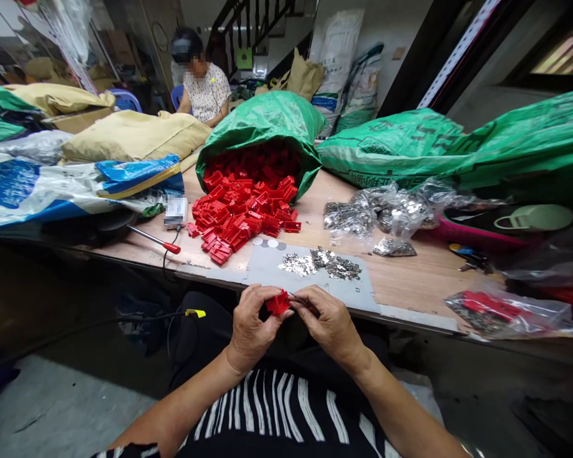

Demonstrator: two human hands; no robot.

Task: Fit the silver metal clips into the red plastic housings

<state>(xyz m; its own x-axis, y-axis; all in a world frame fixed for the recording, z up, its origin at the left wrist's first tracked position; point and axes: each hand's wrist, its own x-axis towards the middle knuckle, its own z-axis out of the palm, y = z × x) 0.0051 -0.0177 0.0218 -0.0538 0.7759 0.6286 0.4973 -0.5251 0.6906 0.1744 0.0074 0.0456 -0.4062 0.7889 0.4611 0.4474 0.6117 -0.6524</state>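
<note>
My left hand (252,326) is closed around a small red plastic part (277,303), pinched between thumb and fingers just below the table edge. My right hand (325,321) is closed too, its fingertips pinching a thin dark piece against the red part; I cannot make out what it is. On the grey sheet (272,272) right above my hands lies a heap of small shiny metal pieces (321,263). Further back a green sack (267,127) lies on its side, spilling a pile of red plastic parts (242,213) over the wooden table (410,280).
Clear bags of metal pieces (379,213) lie right of the pile. A red-handled tool (155,240) and a small device with a cable sit at the left. Green, blue and tan sacks crowd the back. Another person (201,83) sits at the far end. A bag of red parts (506,312) lies at right.
</note>
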